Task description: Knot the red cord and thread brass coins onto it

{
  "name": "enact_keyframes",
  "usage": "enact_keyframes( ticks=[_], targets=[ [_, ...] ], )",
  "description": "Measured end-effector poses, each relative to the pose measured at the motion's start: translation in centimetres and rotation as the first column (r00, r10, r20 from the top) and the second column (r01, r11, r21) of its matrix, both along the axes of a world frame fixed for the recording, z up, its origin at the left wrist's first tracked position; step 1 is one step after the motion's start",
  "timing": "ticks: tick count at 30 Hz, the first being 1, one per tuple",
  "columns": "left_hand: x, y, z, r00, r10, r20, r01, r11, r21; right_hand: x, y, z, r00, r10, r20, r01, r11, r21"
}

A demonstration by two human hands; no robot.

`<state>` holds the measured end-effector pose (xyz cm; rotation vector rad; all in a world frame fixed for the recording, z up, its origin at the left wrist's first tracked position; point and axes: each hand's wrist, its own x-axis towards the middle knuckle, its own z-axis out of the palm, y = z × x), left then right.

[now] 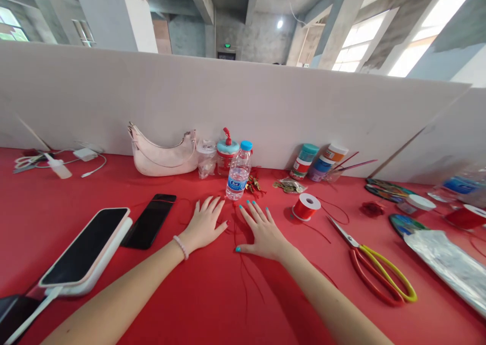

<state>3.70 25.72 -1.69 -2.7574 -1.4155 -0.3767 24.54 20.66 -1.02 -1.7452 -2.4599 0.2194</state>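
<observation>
My left hand [204,223] lies flat on the red table [212,304], fingers spread, a bead bracelet on its wrist. My right hand [261,228] lies flat beside it, fingers spread, nails painted teal. Thin red cord [240,254] runs between the two hands and trails toward me. Neither hand grips anything. A water bottle [238,173] stands just beyond the fingertips. A spool of red cord [306,206] sits to the right of my right hand.
Scissors [374,266] with red and yellow handles lie at right. Two phones [150,220] [85,246] rest at left. A pale handbag [163,155], jars and paint pots [317,161] line the white partition. Foil packaging [446,261] lies at far right.
</observation>
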Motion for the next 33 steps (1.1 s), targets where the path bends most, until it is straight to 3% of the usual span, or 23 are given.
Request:
enact_keyframes(
  ticks=[3, 8, 12, 33],
  targets=[
    [0.2, 0.2, -0.2, 0.997, -0.071, 0.002, 0.071, 0.997, -0.001, 0.3, 0.9, 0.0, 0.998, 0.061, -0.023, -0.060, 0.998, 0.034],
    [-0.1, 0.3, -0.6, 0.980, -0.193, -0.049, 0.193, 0.981, -0.015, 0.3, 1.9, -0.4, 0.998, 0.033, -0.060, -0.029, 0.998, 0.062],
    [-0.2, 0.3, -0.9, 0.982, -0.169, -0.082, 0.164, 0.984, -0.066, 0.3, 2.2, -0.5, 0.999, 0.010, -0.050, -0.010, 1.000, 0.004],
    [-0.3, -0.3, -1.5, 0.984, -0.156, -0.084, 0.156, 0.988, -0.007, -0.1, 2.1, -0.1, 0.997, -0.072, -0.013, 0.071, 0.996, -0.053]
  ],
)
